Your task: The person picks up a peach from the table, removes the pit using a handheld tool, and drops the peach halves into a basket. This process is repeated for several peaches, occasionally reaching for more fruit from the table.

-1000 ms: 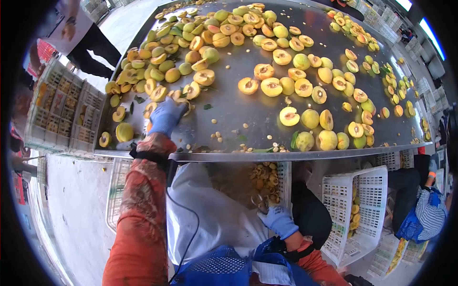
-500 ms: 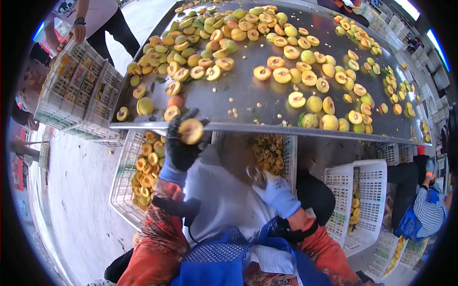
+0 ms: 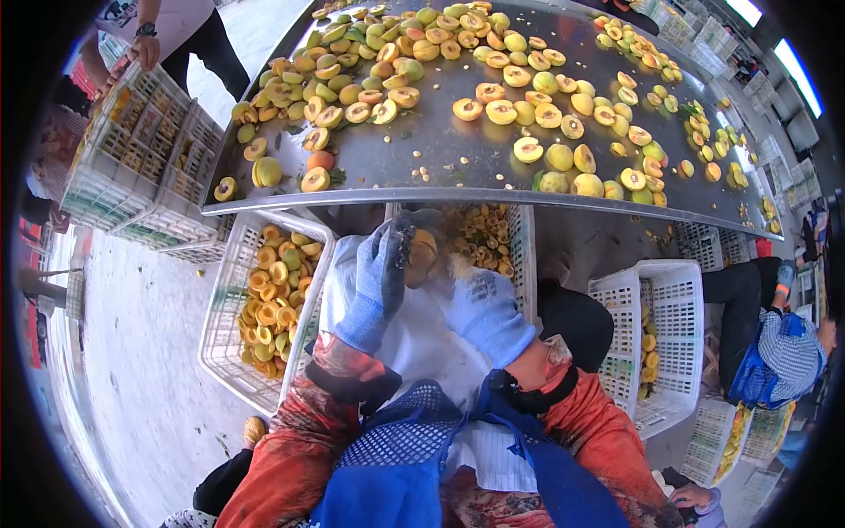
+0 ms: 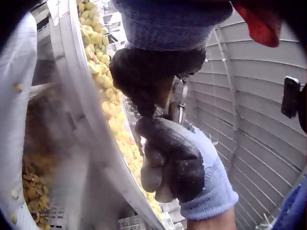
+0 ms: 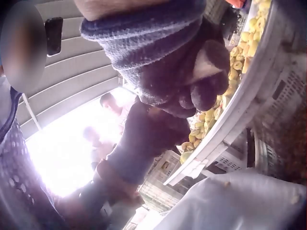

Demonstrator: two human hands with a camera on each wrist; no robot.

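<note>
In the head view my gloved left hand grips a peach half over the white sheet on the lap. My gloved right hand is close beside it, fingers curled. The left wrist view shows a small looped metal tool rising from the right fist, right at the left fingertips. Both gloves have dark palms and light blue backs. The right fingers hide most of the tool. Ahead, the metal table bears many halved peaches, with loose pale kernels scattered near its front.
A white crate of peach halves stands at the left below the table edge. Another crate of fruit pieces is under the table. Empty-looking crate walls rise at the right. Stacked crates and a person's hand are at far left.
My left hand has come from the table with a peach half, back past the table's edge and over the lap, to the right hand. The right hand has risen slightly and turned toward it.
</note>
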